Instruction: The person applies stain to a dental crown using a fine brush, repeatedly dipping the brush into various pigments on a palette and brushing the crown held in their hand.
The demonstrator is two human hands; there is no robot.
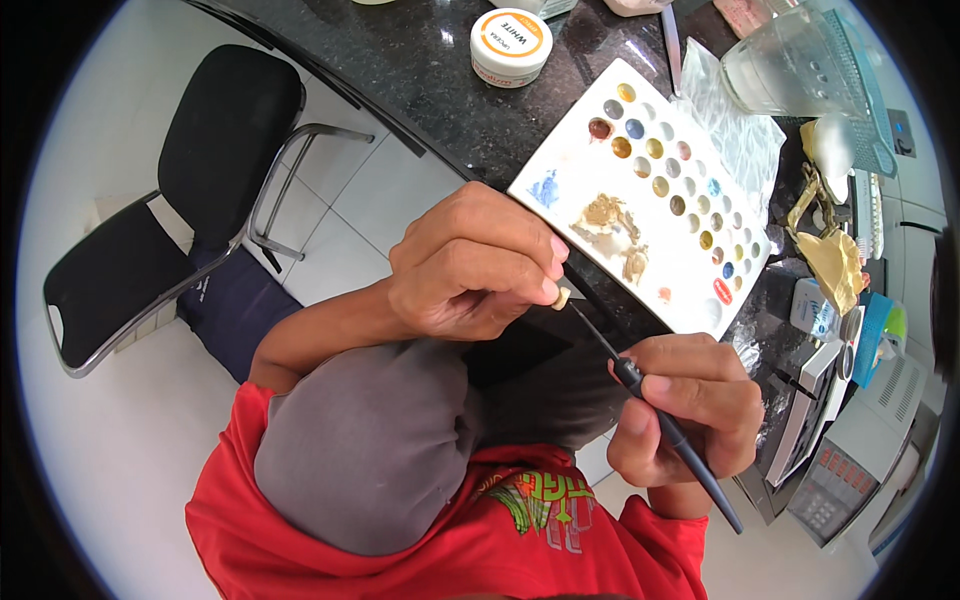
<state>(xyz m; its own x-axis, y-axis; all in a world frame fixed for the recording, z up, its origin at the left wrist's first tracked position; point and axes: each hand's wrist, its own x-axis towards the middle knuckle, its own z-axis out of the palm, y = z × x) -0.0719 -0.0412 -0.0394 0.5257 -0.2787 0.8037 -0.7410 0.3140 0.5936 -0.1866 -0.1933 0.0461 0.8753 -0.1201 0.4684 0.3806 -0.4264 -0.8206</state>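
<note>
One small cream piece point(562, 298) is pinched in the left hand point(470, 265), seemingly to leave it exposed; the right hand point(695, 405) grips a fine-tipped black tool point(705, 479) pen-fashion, likely for control; the white palette point(575, 150) lies near on the worktop point(420, 80), within reach.

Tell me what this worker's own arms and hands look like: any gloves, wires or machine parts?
They're ordinary human arms. The left hand and right hand are both ungloved, with no ring, watch, cable or machine part showing. The left forearm is bare below a plain red left sleeve; the right sleeve is red too.
</note>
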